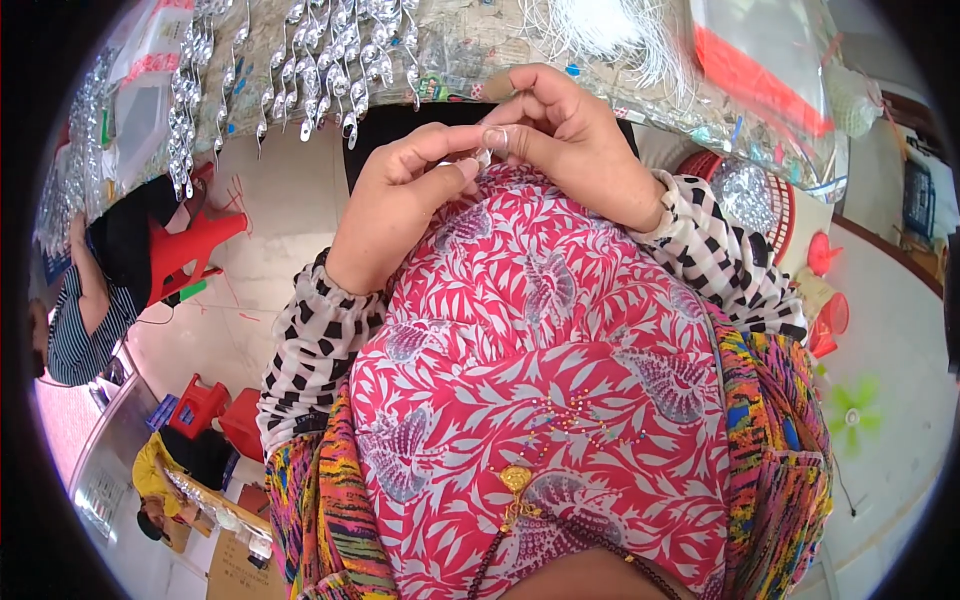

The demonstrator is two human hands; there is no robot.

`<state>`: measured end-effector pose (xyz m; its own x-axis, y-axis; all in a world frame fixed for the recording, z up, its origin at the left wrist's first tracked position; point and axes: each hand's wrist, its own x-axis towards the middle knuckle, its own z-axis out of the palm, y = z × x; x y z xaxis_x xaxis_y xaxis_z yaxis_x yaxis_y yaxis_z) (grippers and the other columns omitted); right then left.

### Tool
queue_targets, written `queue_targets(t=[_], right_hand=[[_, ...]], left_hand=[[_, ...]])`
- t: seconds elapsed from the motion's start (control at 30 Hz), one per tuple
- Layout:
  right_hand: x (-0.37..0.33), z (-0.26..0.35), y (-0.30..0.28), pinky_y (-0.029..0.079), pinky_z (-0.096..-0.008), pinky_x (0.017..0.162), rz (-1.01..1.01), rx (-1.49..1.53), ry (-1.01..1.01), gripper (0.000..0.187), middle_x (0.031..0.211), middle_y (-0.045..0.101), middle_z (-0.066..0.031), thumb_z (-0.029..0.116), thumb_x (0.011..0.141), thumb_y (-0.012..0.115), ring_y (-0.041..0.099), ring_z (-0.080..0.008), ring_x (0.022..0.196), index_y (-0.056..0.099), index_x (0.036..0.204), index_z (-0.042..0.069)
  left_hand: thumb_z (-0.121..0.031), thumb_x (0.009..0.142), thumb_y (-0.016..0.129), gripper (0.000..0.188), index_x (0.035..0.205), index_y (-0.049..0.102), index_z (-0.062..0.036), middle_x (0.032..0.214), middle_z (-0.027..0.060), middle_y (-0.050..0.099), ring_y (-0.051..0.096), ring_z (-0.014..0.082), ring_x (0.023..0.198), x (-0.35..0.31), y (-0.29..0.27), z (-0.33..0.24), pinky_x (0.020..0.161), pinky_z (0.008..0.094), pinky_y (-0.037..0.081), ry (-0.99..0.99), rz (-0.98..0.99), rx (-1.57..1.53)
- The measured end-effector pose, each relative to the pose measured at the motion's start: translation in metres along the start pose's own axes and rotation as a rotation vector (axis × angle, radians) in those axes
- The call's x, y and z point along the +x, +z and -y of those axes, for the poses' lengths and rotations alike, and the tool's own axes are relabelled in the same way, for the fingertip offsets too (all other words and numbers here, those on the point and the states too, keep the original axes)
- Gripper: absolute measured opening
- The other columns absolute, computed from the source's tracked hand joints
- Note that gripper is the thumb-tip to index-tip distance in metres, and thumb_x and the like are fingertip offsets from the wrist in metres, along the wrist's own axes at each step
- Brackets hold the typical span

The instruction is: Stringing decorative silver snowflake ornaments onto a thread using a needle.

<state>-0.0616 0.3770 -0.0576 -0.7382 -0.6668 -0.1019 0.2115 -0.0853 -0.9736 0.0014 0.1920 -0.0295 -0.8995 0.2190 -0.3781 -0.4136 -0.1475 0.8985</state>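
Note:
Close together in front of my body, just off the near edge of the worktable [455,48], are my left hand [395,195] and my right hand [580,145]. Thumb and forefinger are pinched on each hand, and the fingertips meet. Between them shows a bit of a small whitish, shiny piece [484,158]; the fingers cover most of it, so its kind is unclear. Left of my hands, several strands of shiny silver twisted pieces [350,60] hang over the table edge. A bundle of thin white strings [610,35] lies on the table beyond my right hand.
At the table's right lies a clear plastic bag with a red band [765,80]. Below that corner stands a red basket [778,215] holding silvery pieces. More silver strands [185,110] hang at the left, near a red stool [190,250] and a person in stripes [90,320].

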Motion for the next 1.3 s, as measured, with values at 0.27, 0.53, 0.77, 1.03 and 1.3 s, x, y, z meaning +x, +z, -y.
queue_targets(t=[0.27,0.53,0.77,1.03,1.3], right_hand=[[-0.004,0.013,-0.005,0.050,-0.0238,0.076,-0.042,-0.380,-0.137,0.033,0.093,0.066,-0.0075,-0.002,0.088,0.056,0.063,-0.0122,0.087,0.047,0.120,0.003],[-0.007,0.031,-0.013,0.053,-0.0292,0.074,0.060,-0.906,-0.394,0.039,0.094,0.067,-0.0112,-0.002,0.081,0.060,0.067,-0.0250,0.087,0.052,0.118,0.006],[-0.009,0.028,-0.015,0.054,-0.0276,0.075,0.020,-0.820,-0.377,0.042,0.101,0.066,-0.0107,-0.006,0.081,0.057,0.067,-0.0224,0.092,0.051,0.121,0.006],[-0.010,0.027,-0.007,0.052,-0.0238,0.074,-0.101,-0.737,-0.269,0.038,0.101,0.066,-0.0099,-0.003,0.085,0.057,0.067,-0.0193,0.094,0.054,0.122,0.007],[-0.006,0.016,-0.006,0.051,-0.0248,0.068,-0.166,-0.725,-0.429,0.033,0.096,0.067,-0.0089,0.004,0.086,0.061,0.065,-0.0155,0.079,0.059,0.119,0.009]], left_hand=[[-0.001,0.090,0.052,0.030,0.118,0.060,-0.0019,0.096,-0.0005,0.054,0.053,0.0073,0.084,-0.003,0.003,0.009,0.077,0.0203,0.042,0.109,0.000,0.010],[-0.002,0.091,0.051,0.027,0.116,0.061,-0.0005,0.100,0.0015,0.057,0.054,0.0088,0.083,-0.003,0.001,0.009,0.078,0.0201,0.042,0.044,0.055,-0.125],[0.002,0.089,0.052,0.029,0.117,0.060,0.0005,0.102,0.0023,0.056,0.055,0.0088,0.091,-0.005,0.010,0.004,0.081,0.0204,0.042,0.107,0.015,-0.052],[0.000,0.087,0.055,0.036,0.123,0.057,-0.0015,0.103,0.0042,0.054,0.053,0.0101,0.093,-0.005,0.014,0.004,0.084,0.0211,0.041,0.245,-0.027,0.264],[0.000,0.087,0.056,0.041,0.128,0.052,-0.0018,0.104,0.0035,0.053,0.051,0.0103,0.094,-0.007,0.019,0.003,0.086,0.0217,0.039,0.202,-0.023,0.128]])
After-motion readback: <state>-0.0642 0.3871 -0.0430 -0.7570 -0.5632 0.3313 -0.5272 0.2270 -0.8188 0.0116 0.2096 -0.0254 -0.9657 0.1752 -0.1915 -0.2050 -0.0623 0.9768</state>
